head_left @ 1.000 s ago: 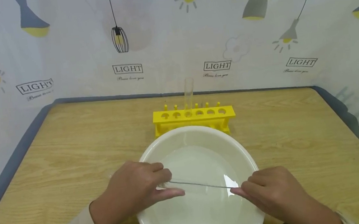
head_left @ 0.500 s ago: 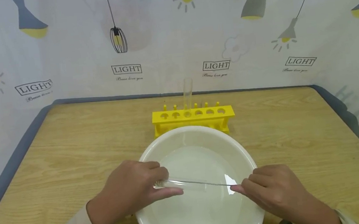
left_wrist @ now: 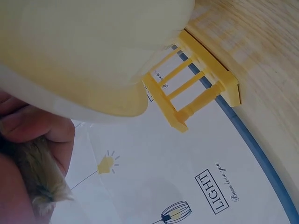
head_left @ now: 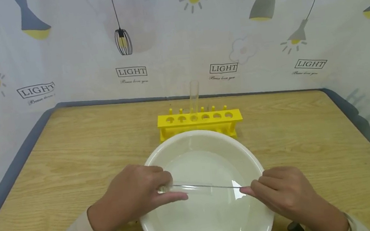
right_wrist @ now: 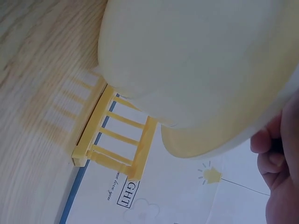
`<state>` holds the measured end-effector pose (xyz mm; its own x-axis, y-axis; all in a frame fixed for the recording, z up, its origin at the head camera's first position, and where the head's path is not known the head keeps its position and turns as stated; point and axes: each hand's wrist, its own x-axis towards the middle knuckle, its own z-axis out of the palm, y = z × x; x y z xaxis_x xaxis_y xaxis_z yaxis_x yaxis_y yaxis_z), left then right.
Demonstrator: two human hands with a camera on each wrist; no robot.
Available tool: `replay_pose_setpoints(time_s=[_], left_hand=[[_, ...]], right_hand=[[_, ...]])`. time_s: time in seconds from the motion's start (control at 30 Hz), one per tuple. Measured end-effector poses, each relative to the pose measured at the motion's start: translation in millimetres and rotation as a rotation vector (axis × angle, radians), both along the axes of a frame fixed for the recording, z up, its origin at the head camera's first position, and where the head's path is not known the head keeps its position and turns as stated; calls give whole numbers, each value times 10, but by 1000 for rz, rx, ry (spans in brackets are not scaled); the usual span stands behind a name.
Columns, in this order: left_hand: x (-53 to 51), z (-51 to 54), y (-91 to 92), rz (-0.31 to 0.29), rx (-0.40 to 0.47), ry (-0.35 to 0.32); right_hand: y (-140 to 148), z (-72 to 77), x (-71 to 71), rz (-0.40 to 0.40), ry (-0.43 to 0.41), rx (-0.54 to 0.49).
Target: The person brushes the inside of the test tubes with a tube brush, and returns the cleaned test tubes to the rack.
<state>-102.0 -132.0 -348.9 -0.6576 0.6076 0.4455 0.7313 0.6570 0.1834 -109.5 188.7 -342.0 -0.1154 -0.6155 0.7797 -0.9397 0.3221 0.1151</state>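
Over the white basin (head_left: 212, 224), my left hand (head_left: 134, 194) grips a clear test tube (head_left: 195, 189) lying nearly level. A test tube brush runs into the tube; its twisted wire handle (head_left: 227, 187) comes out of the right end. My right hand (head_left: 286, 191) pinches that wire near the basin's right rim. In the left wrist view, the brush's pale bristles (left_wrist: 42, 179) show among the left fingers. The right wrist view has the curled right fingers (right_wrist: 271, 156) beside the basin, with the wire hidden.
Behind the basin stands a yellow test tube rack (head_left: 200, 118) with a clear test tube (head_left: 194, 96) upright in it. A small dark cylindrical object (head_left: 295, 229) lies by the right forearm. A printed curtain (head_left: 171, 38) borders the wooden table (head_left: 84, 147).
More of the test tube shows right of my left hand, which has shifted slightly left. My right hand has moved a little up and right with the wire.
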Motion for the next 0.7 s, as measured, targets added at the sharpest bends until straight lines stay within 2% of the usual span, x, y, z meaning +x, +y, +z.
replay_pose_setpoints(time_s=[0.23,0.43,0.7], left_hand=[[5,37,-22,25,2,-84],[3,40,-34,44,-16,-127],[5,63,-58,53,-28,-142]], right_hand=[[14,-11,-23,3,1,-15],[27,-19,-24,-11,-6,-14],[14,-7,-37,-15,-8,-10]])
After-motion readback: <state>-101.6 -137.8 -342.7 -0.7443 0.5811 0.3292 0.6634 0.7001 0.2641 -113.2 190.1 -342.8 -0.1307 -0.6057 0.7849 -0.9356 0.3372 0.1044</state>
